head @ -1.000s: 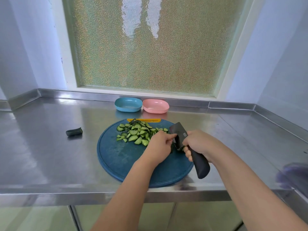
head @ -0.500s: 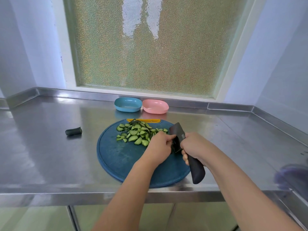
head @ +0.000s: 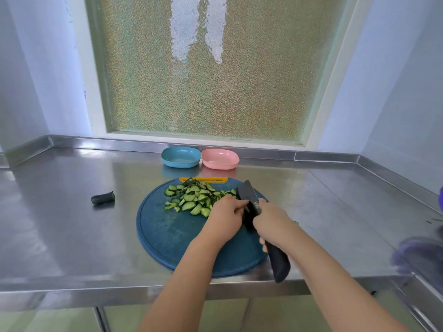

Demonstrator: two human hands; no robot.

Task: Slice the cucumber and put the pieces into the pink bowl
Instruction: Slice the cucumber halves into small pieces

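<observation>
Right hand (head: pixel 271 221): clamped on your knife (head: pixel 248 197), drawn slightly nearer. Left hand (head: pixel 225 216): at its blade, grip unclear. Cucumber slices (head: pixel 191 197) unmoved; pink bowl (head: pixel 220 165) still empty.

The person's left hand (head: pixel 225 219) and right hand (head: pixel 269 220) are bare. The left forearm (head: pixel 184 279) and the right forearm (head: pixel 335 279) are bare too, uncovered along their whole visible length, down to the lower edge of the head view.
</observation>
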